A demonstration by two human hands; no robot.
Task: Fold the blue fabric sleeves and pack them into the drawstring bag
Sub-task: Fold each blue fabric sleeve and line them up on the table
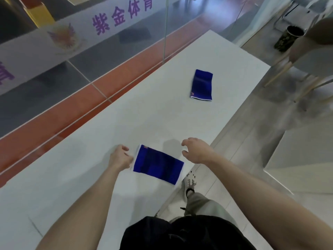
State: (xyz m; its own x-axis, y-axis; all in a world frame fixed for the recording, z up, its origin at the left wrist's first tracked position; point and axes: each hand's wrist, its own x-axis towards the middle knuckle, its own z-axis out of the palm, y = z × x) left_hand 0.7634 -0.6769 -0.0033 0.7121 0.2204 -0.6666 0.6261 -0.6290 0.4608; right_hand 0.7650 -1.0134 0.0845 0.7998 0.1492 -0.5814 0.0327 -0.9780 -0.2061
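A blue fabric sleeve (158,164) with white edging lies flat on the white table (108,134) near its right edge. My left hand (120,157) pinches the sleeve's left white edge. My right hand (195,150) hovers just above and to the right of the sleeve, fingers curled apart, holding nothing. A second blue sleeve (201,85) lies farther along the table, untouched. No drawstring bag can be made out on the table.
A glass wall with purple lettering (122,15) runs along the table's left side. To the right are a chair (310,56) and a dark bin (288,38) on the grey floor. My legs and shoe (189,186) stand beside the table's right edge.
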